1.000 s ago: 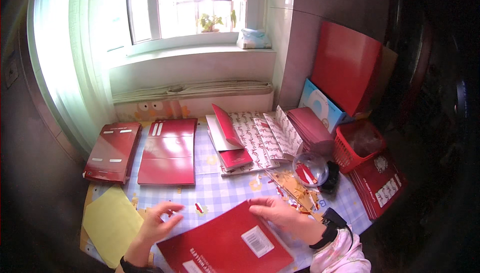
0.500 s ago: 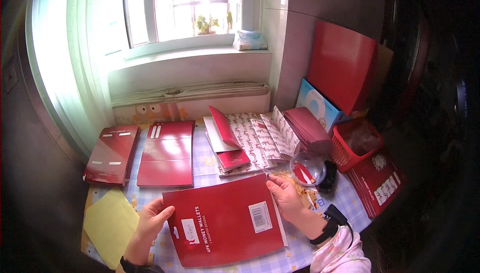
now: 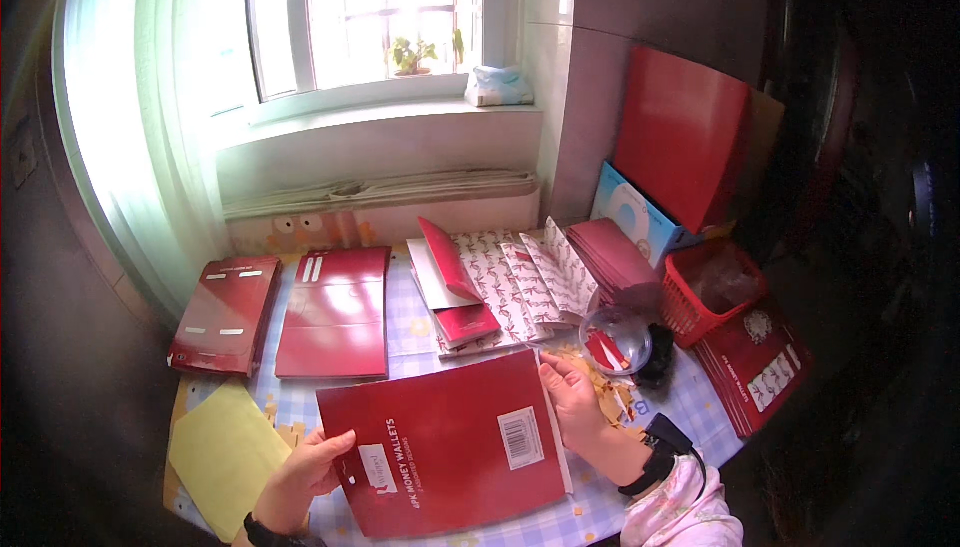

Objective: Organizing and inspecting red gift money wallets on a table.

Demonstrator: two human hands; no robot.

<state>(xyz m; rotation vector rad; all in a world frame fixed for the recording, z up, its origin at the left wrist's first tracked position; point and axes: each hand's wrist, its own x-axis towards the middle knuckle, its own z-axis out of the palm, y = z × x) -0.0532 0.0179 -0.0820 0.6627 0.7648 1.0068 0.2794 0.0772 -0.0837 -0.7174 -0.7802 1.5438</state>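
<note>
A flat red cardboard sleeve (image 3: 450,457), with a white barcode panel and a small pale label, is held between my hands over the near edge of the table. My left hand (image 3: 300,479) grips its left edge, thumb on top beside the hang hole. On the opposite side my right hand (image 3: 583,409) pinches the upper right edge, where a thin pale layer shows along the border. The fingers beneath the sleeve are hidden. Beside my left hand lies a yellow sheet (image 3: 225,452). Just beyond my right hand are small yellowish paper bits (image 3: 610,397) and a clear round tub (image 3: 615,340) with red scraps.
Red card stacks (image 3: 225,312) (image 3: 333,312) stand at the left. Patterned folded wallets (image 3: 545,277) and an open red one (image 3: 450,262) lie at the back. To the right are a red basket (image 3: 690,297), red printed packs (image 3: 755,372) and a leaning red board (image 3: 680,137).
The sleeve's left side has shifted slightly left and down with my left hand. My right hand stays at the sleeve's upper right edge.
</note>
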